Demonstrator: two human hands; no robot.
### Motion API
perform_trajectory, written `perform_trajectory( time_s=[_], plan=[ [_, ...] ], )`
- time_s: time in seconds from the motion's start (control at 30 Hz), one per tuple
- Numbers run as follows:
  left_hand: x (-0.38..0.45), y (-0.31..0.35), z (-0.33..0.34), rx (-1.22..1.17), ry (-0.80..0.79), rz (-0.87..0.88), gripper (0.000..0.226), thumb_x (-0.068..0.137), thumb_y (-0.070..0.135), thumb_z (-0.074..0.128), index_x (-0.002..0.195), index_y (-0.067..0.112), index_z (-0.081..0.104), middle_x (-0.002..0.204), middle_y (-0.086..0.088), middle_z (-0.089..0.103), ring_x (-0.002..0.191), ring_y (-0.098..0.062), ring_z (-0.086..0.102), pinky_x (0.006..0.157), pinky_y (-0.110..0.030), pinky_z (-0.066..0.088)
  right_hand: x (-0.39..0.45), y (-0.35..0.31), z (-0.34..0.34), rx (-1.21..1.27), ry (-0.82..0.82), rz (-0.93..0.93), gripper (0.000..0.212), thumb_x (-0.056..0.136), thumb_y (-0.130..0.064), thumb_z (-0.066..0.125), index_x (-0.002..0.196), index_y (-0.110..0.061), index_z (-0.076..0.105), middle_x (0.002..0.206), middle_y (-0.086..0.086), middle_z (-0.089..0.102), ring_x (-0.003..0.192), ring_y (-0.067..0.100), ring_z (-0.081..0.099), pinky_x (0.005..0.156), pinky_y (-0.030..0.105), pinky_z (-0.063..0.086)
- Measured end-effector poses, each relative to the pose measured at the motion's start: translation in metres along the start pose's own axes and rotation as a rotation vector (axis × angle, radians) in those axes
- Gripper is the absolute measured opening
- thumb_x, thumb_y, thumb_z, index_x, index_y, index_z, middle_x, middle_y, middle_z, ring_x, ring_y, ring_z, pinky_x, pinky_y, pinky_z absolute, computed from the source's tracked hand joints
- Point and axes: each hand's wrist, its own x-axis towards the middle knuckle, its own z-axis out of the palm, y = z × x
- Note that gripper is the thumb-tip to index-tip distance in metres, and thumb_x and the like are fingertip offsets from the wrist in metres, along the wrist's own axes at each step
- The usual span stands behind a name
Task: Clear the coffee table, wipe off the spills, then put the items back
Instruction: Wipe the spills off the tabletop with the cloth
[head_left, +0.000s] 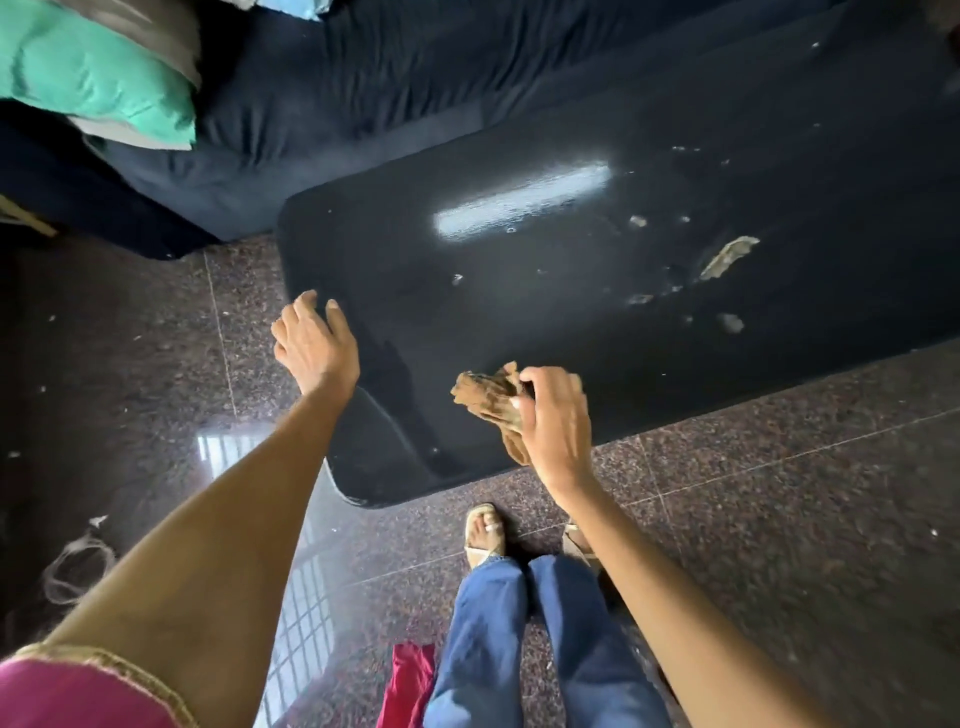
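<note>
A glossy black coffee table (519, 312) fills the middle of the head view, bare of items. Pale smears and crumbs of spill (727, 257) lie scattered over its right half. My right hand (553, 421) grips a crumpled brown cloth (488, 392) just above the table's near edge. My left hand (314, 343) hovers at the table's left edge, with its fingers relaxed and holding nothing.
A dark blue sofa (363, 104) runs along the table's far side, with teal and grey cushions (98, 78) at the top left. The speckled stone floor (779, 519) surrounds the table. My feet in sandals (485, 535) stand at the near edge. A red cloth (408, 686) lies below.
</note>
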Motion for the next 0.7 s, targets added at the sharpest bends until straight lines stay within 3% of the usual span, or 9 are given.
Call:
perform_trajectory(
  time_s=[0.13,0.23,0.33,0.4,0.47,0.53,0.57,0.67,0.7],
  plan=[
    [0.002,-0.049,-0.014,0.006,0.006,-0.090,0.040,0.099,0.027,0.033,0.131,0.008,0.046,0.135,-0.017,0.047,0.128,-0.035,0.035,0.104,-0.049,0.028,-0.026,-0.026,0.024,-0.325,-0.065,-0.182,0.059,0.073,-0.038,0.071,0.120,-0.005,0.058,0.107,0.013,0.062,0.082,0.027,0.059,0.059,0.037,0.051],
    [0.001,-0.076,-0.018,0.016,-0.002,-0.141,0.040,0.099,0.028,0.033,0.130,0.007,0.047,0.134,-0.018,0.047,0.127,-0.035,0.037,0.103,-0.049,0.030,-0.025,-0.026,0.044,-0.401,-0.022,-0.011,0.057,0.068,-0.025,0.082,0.118,-0.007,0.060,0.099,0.012,0.064,0.079,0.026,0.060,0.060,0.036,0.050],
    [0.006,-0.095,-0.021,0.013,0.000,-0.171,0.041,0.099,0.031,0.032,0.130,0.009,0.048,0.134,-0.017,0.048,0.126,-0.035,0.037,0.102,-0.049,0.031,-0.013,-0.045,0.071,-0.336,-0.056,0.158,0.031,0.088,-0.009,0.057,0.120,-0.011,0.056,0.095,0.007,0.060,0.084,0.025,0.057,0.072,0.034,0.045],
    [0.008,-0.102,-0.023,-0.001,0.006,-0.166,0.041,0.099,0.032,0.032,0.130,0.009,0.048,0.134,-0.018,0.048,0.126,-0.037,0.037,0.102,-0.051,0.030,-0.023,-0.081,0.085,-0.313,-0.165,0.088,0.033,0.092,-0.011,0.034,0.115,-0.018,0.056,0.093,0.002,0.057,0.084,0.021,0.056,0.073,0.031,0.041],
    [0.012,-0.107,-0.026,-0.006,0.011,-0.168,0.041,0.099,0.031,0.032,0.129,0.008,0.048,0.134,-0.019,0.048,0.126,-0.037,0.036,0.103,-0.051,0.029,-0.046,-0.126,0.096,-0.257,-0.248,-0.068,0.025,0.084,-0.014,0.042,0.098,-0.020,0.062,0.080,-0.002,0.058,0.070,0.016,0.058,0.057,0.028,0.046],
    [0.015,-0.110,-0.027,-0.004,0.019,-0.168,0.039,0.099,0.030,0.033,0.126,0.008,0.051,0.131,-0.021,0.049,0.125,-0.039,0.037,0.102,-0.051,0.030,-0.063,-0.162,0.100,-0.172,-0.327,-0.163,0.018,0.079,-0.015,0.050,0.093,-0.020,0.061,0.075,-0.003,0.057,0.066,0.015,0.056,0.052,0.028,0.044],
    [0.016,-0.112,-0.028,0.000,0.025,-0.162,0.039,0.098,0.029,0.034,0.124,0.007,0.052,0.130,-0.022,0.049,0.124,-0.039,0.038,0.101,-0.051,0.031,-0.067,-0.172,0.104,-0.136,-0.326,-0.173,0.019,0.079,-0.012,0.051,0.094,-0.016,0.061,0.078,0.001,0.057,0.070,0.018,0.056,0.055,0.031,0.044],
    [0.024,-0.109,-0.030,0.012,0.032,-0.142,0.039,0.098,0.028,0.034,0.123,0.004,0.051,0.130,-0.024,0.049,0.123,-0.040,0.037,0.101,-0.052,0.031,-0.061,-0.180,0.111,0.102,-0.577,-0.231,0.030,0.078,0.006,0.056,0.107,-0.002,0.054,0.099,0.020,0.056,0.092,0.036,0.050,0.075,0.046,0.044],
    [0.026,-0.107,-0.030,0.022,0.025,-0.132,0.039,0.098,0.028,0.034,0.124,0.004,0.050,0.130,-0.025,0.048,0.124,-0.040,0.037,0.101,-0.053,0.030,-0.055,-0.176,0.108,0.155,-0.557,-0.202,0.029,0.079,0.005,0.058,0.106,-0.002,0.054,0.100,0.021,0.056,0.092,0.036,0.049,0.076,0.047,0.043]
  ],
)
